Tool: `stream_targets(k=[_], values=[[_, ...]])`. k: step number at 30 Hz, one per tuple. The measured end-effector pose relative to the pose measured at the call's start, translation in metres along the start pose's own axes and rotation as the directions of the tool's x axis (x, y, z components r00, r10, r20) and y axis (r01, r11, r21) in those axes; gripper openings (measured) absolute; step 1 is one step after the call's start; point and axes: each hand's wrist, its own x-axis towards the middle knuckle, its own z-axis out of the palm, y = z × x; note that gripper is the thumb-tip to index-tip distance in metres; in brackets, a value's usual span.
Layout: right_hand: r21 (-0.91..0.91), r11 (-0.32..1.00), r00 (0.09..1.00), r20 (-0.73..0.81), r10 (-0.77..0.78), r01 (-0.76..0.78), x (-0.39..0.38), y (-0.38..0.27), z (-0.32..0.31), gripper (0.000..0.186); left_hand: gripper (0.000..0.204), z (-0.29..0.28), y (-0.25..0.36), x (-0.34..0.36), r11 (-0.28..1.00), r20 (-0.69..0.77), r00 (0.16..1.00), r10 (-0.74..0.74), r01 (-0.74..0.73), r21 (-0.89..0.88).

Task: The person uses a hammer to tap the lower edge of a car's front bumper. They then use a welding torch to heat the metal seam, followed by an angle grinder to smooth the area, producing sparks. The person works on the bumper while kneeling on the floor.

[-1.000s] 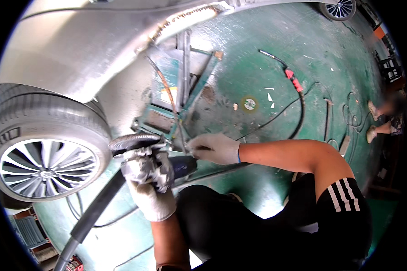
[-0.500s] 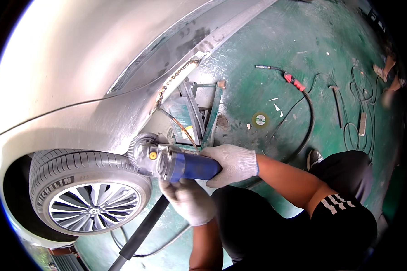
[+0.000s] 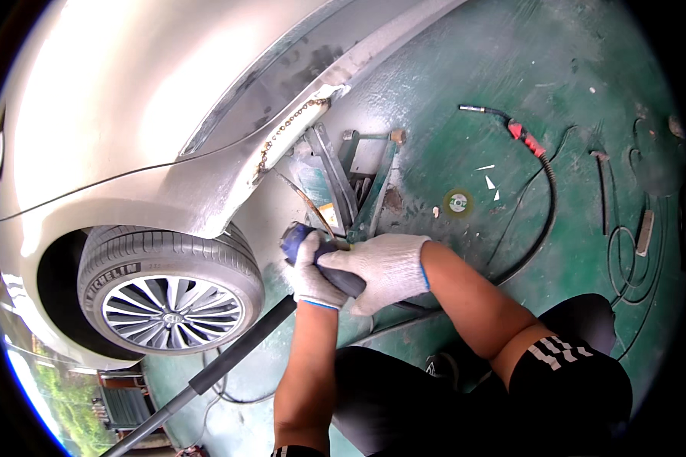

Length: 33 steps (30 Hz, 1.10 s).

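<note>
Both gloved hands grip a blue angle grinder (image 3: 297, 238) beside the front-facing corner of a silver car's wheel arch. My left hand (image 3: 316, 282) wraps its near side, thumb raised along the body; my right hand (image 3: 381, 270) closes round the dark end. The grinder's disc is mostly hidden. Above it, a rough welded seam (image 3: 286, 135) runs along the edge of the car body (image 3: 114, 137). The wheel (image 3: 171, 301) with silver spokes stands to the left of my hands.
A teal metal jack (image 3: 373, 190) stands under the body edge, its dark long handle (image 3: 229, 362) reaching lower left. A red-handled welding torch (image 3: 526, 137), hose, cables (image 3: 625, 266), a bar (image 3: 646, 232), a cutting disc (image 3: 457, 202) and small scraps lie on the green floor.
The grinder has been turned, so its disc and metal head no longer face up. My left hand has moved up along its side, and the view has shifted.
</note>
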Motion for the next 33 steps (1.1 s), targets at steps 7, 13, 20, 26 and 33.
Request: stream_targets(k=[7,13,20,26,33], values=[[0.015,0.958,0.957,-0.057,-0.284,0.286,0.027,0.014,0.008,0.061,0.033,0.006,0.035,-0.027,0.984,-0.090,0.982,0.165,-0.158,0.079],[0.114,0.957,0.963,-0.065,-0.261,0.267,0.006,0.022,-0.017,0.063,0.023,0.033,0.023,-0.030,0.964,-0.104,0.963,0.247,-0.234,0.124],[0.426,0.830,0.931,-0.217,-0.294,0.361,-0.036,0.084,-0.045,0.063,0.034,0.101,-0.015,-0.005,0.986,-0.257,0.955,0.146,-0.118,0.121],[0.480,0.712,0.859,-0.294,-0.419,0.512,-0.045,0.112,-0.060,0.077,0.034,0.137,-0.021,0.003,0.979,-0.319,0.926,0.201,-0.204,0.024],[0.788,0.497,0.893,-0.145,-0.426,0.365,-0.026,0.120,-0.028,0.101,0.034,0.102,-0.024,0.002,0.953,-0.172,0.938,0.301,-0.292,0.077]])
